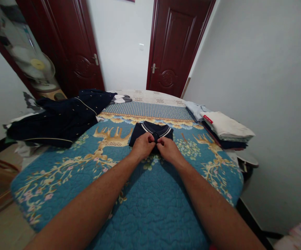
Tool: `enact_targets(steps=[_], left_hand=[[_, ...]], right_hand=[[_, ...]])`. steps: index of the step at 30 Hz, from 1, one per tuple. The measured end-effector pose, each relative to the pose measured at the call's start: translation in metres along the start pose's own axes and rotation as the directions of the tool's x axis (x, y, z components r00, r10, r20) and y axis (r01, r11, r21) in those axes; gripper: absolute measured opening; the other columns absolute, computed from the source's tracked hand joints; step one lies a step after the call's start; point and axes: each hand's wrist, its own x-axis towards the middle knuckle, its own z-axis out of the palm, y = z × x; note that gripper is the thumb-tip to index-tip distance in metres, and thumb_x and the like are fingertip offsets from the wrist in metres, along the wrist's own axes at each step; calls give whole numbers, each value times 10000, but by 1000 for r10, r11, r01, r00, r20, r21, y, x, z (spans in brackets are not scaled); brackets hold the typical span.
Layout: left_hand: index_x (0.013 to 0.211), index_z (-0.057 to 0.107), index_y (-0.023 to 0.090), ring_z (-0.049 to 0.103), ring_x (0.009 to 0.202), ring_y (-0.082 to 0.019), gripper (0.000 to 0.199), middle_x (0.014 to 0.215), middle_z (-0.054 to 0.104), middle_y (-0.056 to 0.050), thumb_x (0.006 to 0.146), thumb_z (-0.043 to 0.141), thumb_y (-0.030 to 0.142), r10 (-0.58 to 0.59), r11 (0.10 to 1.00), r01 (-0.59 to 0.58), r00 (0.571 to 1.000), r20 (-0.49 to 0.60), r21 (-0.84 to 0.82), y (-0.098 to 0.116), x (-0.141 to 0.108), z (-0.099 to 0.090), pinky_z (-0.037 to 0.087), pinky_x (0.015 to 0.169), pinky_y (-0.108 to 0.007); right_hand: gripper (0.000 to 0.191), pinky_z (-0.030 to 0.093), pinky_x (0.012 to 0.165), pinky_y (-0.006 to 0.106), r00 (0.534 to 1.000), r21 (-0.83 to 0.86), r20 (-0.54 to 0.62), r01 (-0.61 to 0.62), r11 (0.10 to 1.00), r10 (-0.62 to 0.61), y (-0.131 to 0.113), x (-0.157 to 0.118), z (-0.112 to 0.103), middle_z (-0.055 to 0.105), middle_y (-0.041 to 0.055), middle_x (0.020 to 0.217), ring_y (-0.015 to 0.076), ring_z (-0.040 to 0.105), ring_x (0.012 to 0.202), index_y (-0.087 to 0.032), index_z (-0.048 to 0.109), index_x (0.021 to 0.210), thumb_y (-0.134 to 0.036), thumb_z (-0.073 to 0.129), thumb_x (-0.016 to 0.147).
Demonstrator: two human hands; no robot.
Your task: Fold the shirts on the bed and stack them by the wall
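Note:
A navy shirt (136,134) with white stripes along its collar lies folded into a compact bundle on the quilted blue cover (155,201). My left hand (143,145) pinches the shirt's front just below the collar. Right beside it, my right hand (168,148) grips the same spot from the other side, fingertips almost meeting. The fingers hide the small part of the front that they hold, and the hands cover much of the lower half of the bundle.
To the left is a loose heap of dark navy clothing (59,118) with light piping. At the right edge a stack of folded clothes (225,126) has a cream garment on top. A standing fan (39,66) is at the far left, and two dark red doors (176,41) stand behind.

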Motion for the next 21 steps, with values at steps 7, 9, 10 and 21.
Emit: enact_targets(steps=[7, 9, 10, 21], left_hand=[[722, 582, 219, 526, 662, -140, 184, 673, 606, 39, 787, 670, 71, -5, 999, 6, 1000, -13, 54, 8, -2, -2, 337, 613, -269], [708, 566, 219, 517, 650, -138, 199, 657, 592, 43, 786, 679, 75, -13, 999, 13, 1000, -4, 50, 6, -1, -1, 325, 598, -264], [702, 559, 218, 515, 649, -137, 206, 654, 588, 44, 785, 683, 76, -15, 999, 15, 1000, -2, 47, 5, -1, -1, 321, 592, -261], [754, 600, 206, 522, 611, -112, 141, 661, 591, 51, 794, 696, 111, -32, 999, 32, 999, 7, -24, -7, -1, 2, 369, 565, -214]], right_hand=[[127, 345, 646, 257, 997, 60, 49, -62, 996, 59, -1, 4, 2, 712, 21, 791, 150, 606, 727, -171, 741, 852, -158, 615, 853], [117, 320, 619, 257, 994, 67, 83, -78, 995, 72, -3, 5, 0, 670, 7, 725, 140, 569, 682, -171, 720, 793, -162, 612, 836], [111, 308, 609, 259, 992, 64, 97, -84, 994, 78, -4, 5, -1, 648, 0, 697, 137, 550, 663, -173, 707, 769, -164, 613, 828], [45, 283, 596, 259, 988, 48, 142, -68, 997, 61, -6, 6, -3, 606, -19, 694, 126, 501, 648, -182, 647, 782, -190, 637, 825]])
